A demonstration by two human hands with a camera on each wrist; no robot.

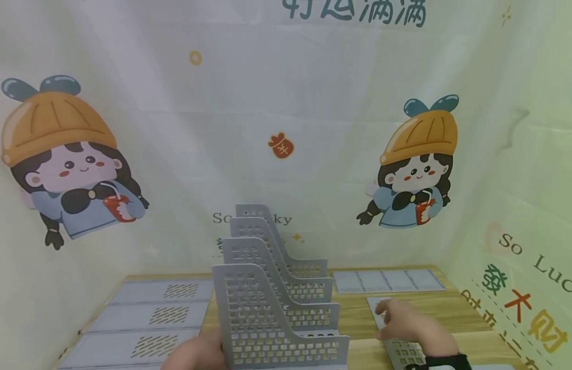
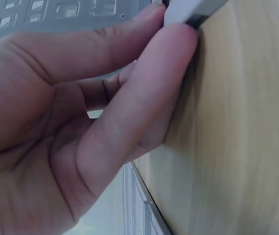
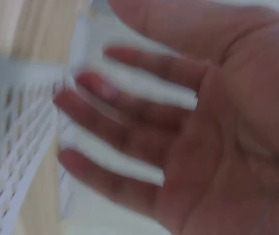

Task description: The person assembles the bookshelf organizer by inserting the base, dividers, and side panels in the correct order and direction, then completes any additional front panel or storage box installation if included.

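Observation:
A grey desktop file rack (image 1: 255, 308) with several perforated upright dividers stands on the wooden table, in the middle of the head view. At its near left corner, my left hand (image 1: 198, 352) pinches the edge low down. The left wrist view has the thumb and a finger of this hand (image 2: 90, 112) on a grey edge (image 2: 181, 12) close over the wood. To the right of the rack my right hand (image 1: 406, 324) hovers over a loose perforated grey panel (image 1: 404, 353). The right wrist view is blurred, with this hand's fingers (image 3: 124, 134) extended and apart.
Flat grey panels with slanted slots (image 1: 128, 316) lie along the left of the table. Another grey panel in sections (image 1: 387, 281) lies at the back right. A printed cloth (image 1: 332, 169) hangs behind and at both sides.

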